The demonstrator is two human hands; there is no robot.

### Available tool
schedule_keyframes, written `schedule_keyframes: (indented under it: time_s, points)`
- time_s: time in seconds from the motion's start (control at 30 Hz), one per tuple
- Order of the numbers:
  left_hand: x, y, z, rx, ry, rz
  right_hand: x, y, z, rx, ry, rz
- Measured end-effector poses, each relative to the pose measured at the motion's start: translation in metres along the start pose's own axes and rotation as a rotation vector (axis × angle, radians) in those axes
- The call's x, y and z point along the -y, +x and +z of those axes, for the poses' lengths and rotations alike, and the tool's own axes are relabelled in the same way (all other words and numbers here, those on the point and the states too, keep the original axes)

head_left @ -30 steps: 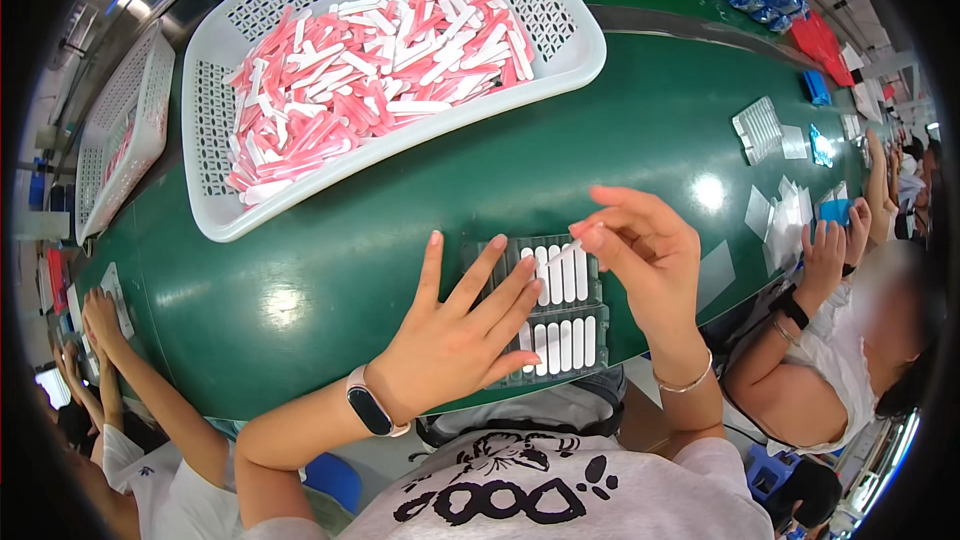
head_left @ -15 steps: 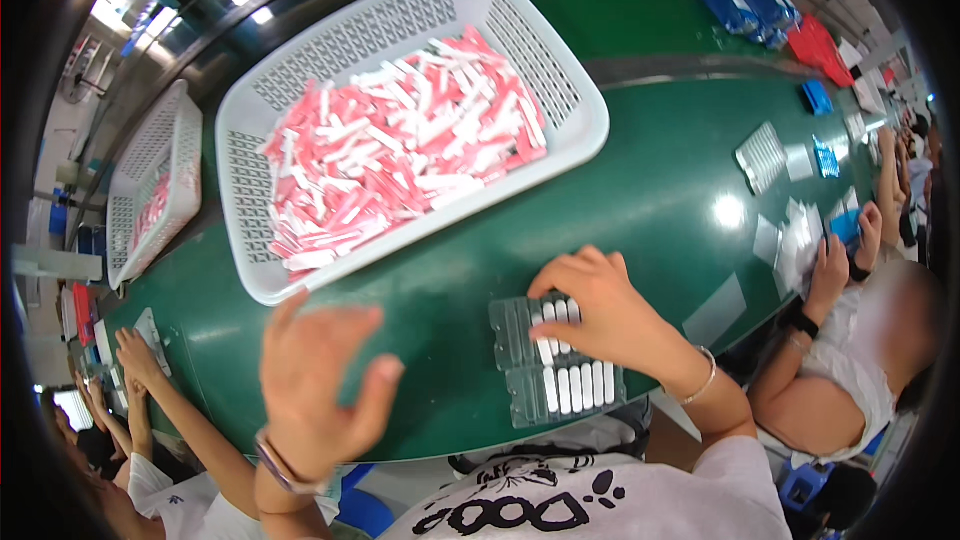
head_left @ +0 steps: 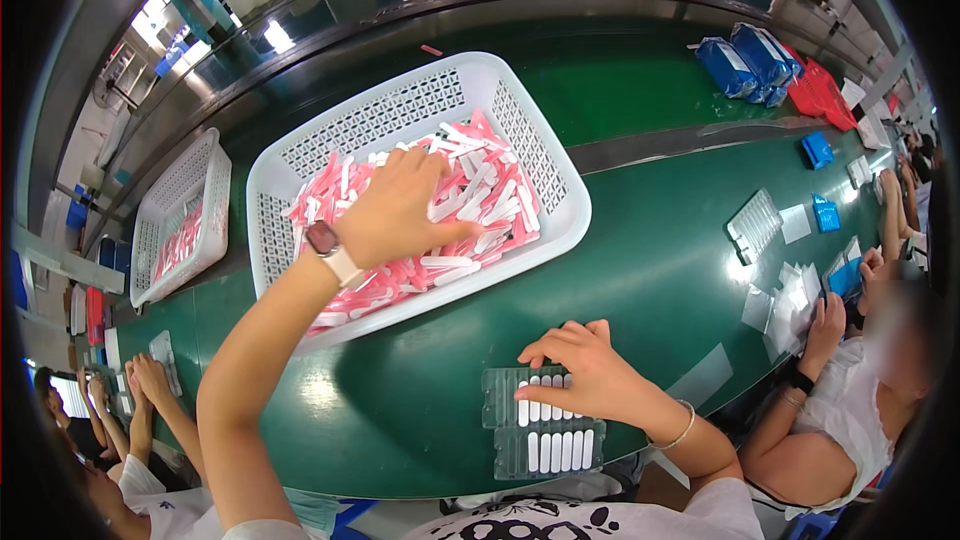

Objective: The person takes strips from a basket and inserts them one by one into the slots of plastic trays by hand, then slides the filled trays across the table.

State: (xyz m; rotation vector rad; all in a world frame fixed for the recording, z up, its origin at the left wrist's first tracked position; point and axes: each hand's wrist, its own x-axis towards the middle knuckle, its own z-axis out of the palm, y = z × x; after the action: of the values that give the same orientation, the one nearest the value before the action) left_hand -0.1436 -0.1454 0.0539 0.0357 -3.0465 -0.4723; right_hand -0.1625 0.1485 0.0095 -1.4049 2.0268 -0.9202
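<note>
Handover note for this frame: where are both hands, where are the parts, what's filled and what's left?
Left hand: reaching into the white basket, resting on the pink-and-white sticks; a grasp can't be seen.
Right hand: flat on the clear tray on the green belt, steadying it.
Done: white sticks fill the tray's right-hand slots in both rows.
Left: the tray's left-hand slots are empty.

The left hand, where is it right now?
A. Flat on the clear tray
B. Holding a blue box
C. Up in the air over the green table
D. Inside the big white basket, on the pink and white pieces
D: the left hand reaches into the white basket and rests on the pile of pink and white pieces, while the right hand lies on the clear tray.
</note>
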Motion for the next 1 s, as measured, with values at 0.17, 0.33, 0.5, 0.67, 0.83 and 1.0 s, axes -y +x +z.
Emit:
schedule_keyframes:
  time_s: [0.17,0.33,0.5,0.67,0.83,1.0]
  points:
    - [-0.014,0.014,0.035,0.021,0.199,0.13,-0.007,-0.003,-0.005,-0.12,0.053,0.003]
    - [-0.02,0.01,0.058,0.075,0.218,0.038,-0.008,-0.006,-0.006,-0.221,0.0,-0.045]
    - [-0.029,0.026,0.042,0.257,-0.118,-0.239,-0.011,-0.007,-0.019,-0.404,-0.064,-0.096]
    - [0.023,0.024,0.013,-0.034,-0.972,-0.473,-0.002,-0.01,-0.035,-0.586,0.106,-0.125]
    - [0.043,0.041,0.0,-0.373,-1.388,-0.64,-0.003,-0.038,-0.041,-0.707,0.3,-0.136]
    - [0.074,0.027,-0.004,-0.435,0.167,-0.184,0.001,-0.064,-0.029,-0.742,0.369,-0.103]
